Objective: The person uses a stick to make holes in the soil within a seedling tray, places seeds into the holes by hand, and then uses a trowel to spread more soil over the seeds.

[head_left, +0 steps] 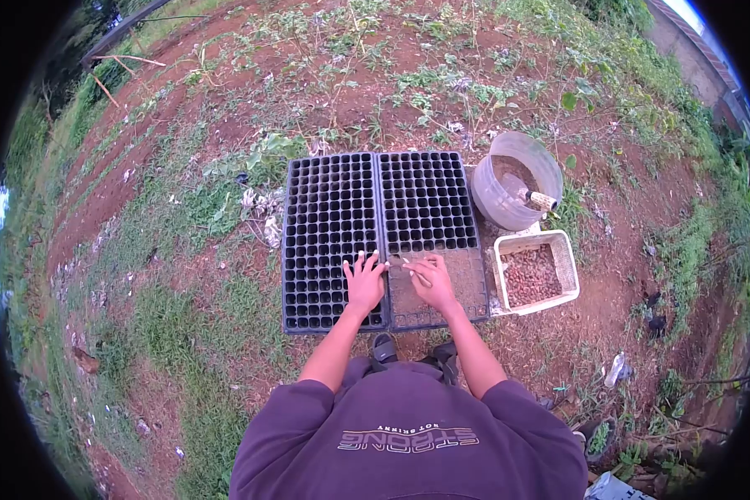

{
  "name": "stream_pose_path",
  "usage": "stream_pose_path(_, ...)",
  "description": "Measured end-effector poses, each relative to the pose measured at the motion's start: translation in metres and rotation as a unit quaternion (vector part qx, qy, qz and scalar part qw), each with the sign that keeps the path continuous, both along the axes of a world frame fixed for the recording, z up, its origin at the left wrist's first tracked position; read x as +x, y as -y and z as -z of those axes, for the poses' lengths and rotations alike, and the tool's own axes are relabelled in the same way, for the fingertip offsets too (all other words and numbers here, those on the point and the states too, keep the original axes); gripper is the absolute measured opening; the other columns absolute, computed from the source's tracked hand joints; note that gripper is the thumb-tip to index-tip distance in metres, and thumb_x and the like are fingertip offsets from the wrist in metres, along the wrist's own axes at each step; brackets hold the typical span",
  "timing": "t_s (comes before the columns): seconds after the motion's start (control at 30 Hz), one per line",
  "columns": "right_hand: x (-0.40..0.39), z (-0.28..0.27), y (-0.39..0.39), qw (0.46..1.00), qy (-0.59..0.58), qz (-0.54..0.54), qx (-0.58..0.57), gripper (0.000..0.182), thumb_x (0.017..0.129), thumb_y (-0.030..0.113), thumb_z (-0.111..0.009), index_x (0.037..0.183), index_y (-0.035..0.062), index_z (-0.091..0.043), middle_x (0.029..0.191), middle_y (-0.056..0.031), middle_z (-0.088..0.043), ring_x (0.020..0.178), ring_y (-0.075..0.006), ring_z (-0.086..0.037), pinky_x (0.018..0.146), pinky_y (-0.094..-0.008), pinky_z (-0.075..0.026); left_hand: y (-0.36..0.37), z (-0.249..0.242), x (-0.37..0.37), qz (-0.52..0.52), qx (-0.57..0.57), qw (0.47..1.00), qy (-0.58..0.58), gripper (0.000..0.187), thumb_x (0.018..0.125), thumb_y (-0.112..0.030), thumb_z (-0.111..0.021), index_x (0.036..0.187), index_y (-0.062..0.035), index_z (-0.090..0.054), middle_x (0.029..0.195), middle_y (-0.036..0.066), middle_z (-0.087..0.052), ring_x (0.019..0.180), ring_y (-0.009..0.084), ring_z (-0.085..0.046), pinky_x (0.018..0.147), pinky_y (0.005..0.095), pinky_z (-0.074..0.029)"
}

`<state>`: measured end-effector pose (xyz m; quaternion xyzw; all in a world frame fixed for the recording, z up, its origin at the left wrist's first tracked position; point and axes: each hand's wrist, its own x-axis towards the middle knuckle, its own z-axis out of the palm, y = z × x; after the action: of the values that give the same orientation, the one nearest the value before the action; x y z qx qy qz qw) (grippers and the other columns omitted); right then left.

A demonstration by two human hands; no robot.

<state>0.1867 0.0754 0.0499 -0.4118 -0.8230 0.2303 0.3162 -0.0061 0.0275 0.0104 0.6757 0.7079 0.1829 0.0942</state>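
Two black seedling trays lie side by side in front of me. My left hand (365, 285) rests on the left seedling tray (329, 208), fingers spread, near the seam between the trays. Over the right seedling tray (429, 200), my right hand (432, 285) is bent with its fingertips drawn together at the edge of the soil (437, 304). That soil fills the cells of the tray's near part, while its far cells show dark hollows. Whatever the right fingers pinch, if anything, is too small to make out.
Right of the trays stands a translucent bucket (496, 196) with soil and a white-handled tool (542, 200) inside. Nearer me is a cream rectangular tub (572, 282) holding reddish-brown pellets or seeds (532, 277). Weeds and red earth surround everything; a clear bottle (616, 369) lies at the right.
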Motion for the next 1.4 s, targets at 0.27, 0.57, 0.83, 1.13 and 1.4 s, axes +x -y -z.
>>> stream_pose_path(0.27,0.023,0.004,0.012,0.997,-0.06,0.048,-0.001,0.026,0.079,0.002,-0.065,0.104,0.0103,-0.07,0.103,-0.0062,-0.068,0.103,-0.0309,-0.053,0.094,-0.0399,-0.042,0.001,-0.001,0.002,-0.005,0.016,1.0,-0.005,0.028,0.083,-0.011,-0.058,0.11,-0.0191,-0.065,0.139,0.003,-0.048,0.135,0.0334,-0.036,0.11,0.0667,-0.018)
stream_pose_path(0.57,0.059,-0.002,0.016,0.987,0.111,0.102,0.047,0.052,0.081,0.018,-0.067,0.132,0.0159,-0.055,0.127,-0.0081,-0.059,0.122,-0.0371,-0.042,0.104,-0.0445,-0.037,0.002,-0.012,0.03,-0.036,0.076,0.994,0.071,0.038,0.083,-0.007,-0.054,0.12,-0.0099,-0.053,0.14,0.012,-0.043,0.139,0.0383,-0.027,0.113,0.0599,-0.019)
stream_pose_path(0.83,0.081,-0.005,0.006,0.963,0.245,0.097,-0.046,0.072,0.082,0.042,-0.063,0.146,0.0199,-0.037,0.149,-0.0103,-0.037,0.134,-0.0408,-0.029,0.112,-0.0519,-0.026,0.006,-0.014,0.063,-0.01,0.094,0.99,0.105,0.04,0.081,-0.003,-0.053,0.12,-0.0084,-0.053,0.139,0.014,-0.043,0.139,0.0408,-0.026,0.113,0.0565,-0.02)
stream_pose_path(1.13,0.115,-0.013,0.01,0.979,0.147,0.143,-0.013,0.053,0.084,0.023,-0.067,0.133,0.015,-0.051,0.14,-0.0117,-0.042,0.128,-0.0366,-0.034,0.109,-0.0476,-0.031,0.002,-0.026,0.106,0.006,0.138,0.976,0.169,0.038,0.077,0.003,-0.054,0.114,-0.0074,-0.058,0.131,0.014,-0.049,0.135,0.0413,-0.032,0.111,0.0526,-0.027)
stream_pose_path(1.4,0.203,-0.003,-0.008,0.977,0.075,0.198,0.017,0.038,0.082,0.009,-0.064,0.119,0.0109,-0.06,0.124,-0.0125,-0.052,0.12,-0.0356,-0.041,0.105,-0.0468,-0.034,-0.036,-0.023,0.182,0.013,0.17,0.973,0.153,0.032,0.076,0.006,-0.054,0.104,-0.0071,-0.063,0.126,0.013,-0.053,0.132,0.0409,-0.036,0.109,0.051,-0.031)
